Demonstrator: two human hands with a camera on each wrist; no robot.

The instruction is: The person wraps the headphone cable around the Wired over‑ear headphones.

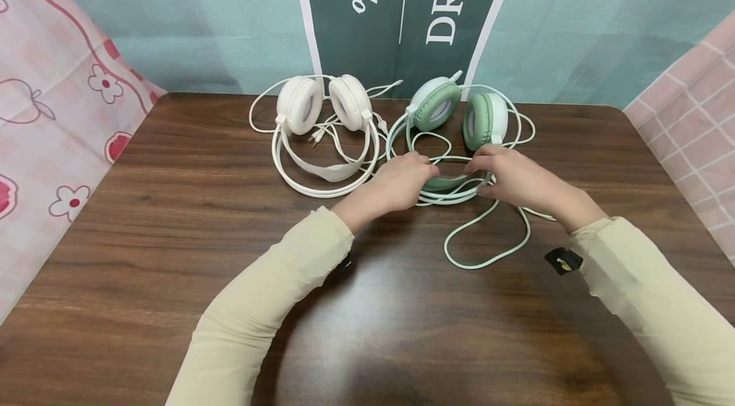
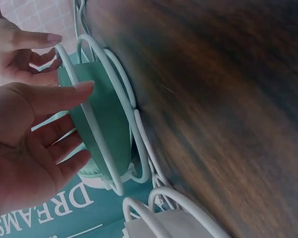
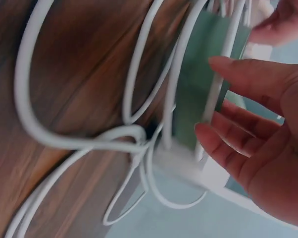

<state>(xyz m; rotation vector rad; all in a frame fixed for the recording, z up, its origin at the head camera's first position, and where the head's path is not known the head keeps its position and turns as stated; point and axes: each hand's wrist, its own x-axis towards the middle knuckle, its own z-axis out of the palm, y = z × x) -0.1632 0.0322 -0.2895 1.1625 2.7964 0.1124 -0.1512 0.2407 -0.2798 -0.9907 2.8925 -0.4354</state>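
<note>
Green-and-white headphones (image 1: 438, 107) lie towards the back of the table, ear cups to the rear and headband towards me. My left hand (image 1: 402, 181) holds the left part of the headband; in the left wrist view its thumb lies over a pale outer band and its fingers sit behind. On the right part, my right hand (image 1: 517, 176) has thumb and fingers about the band, as the right wrist view shows beside the green inner strap (image 3: 201, 74). A pale cable (image 1: 488, 265) loops out in front of the headphones.
White headphones (image 1: 298, 106) lie just left of the green pair, their cable and plug among the ear cups. A small black item (image 1: 563, 260) is by the right sleeve. Behind the wooden table (image 1: 172, 253) hangs a blue-green cloth (image 1: 201, 29) with a lettered dark panel.
</note>
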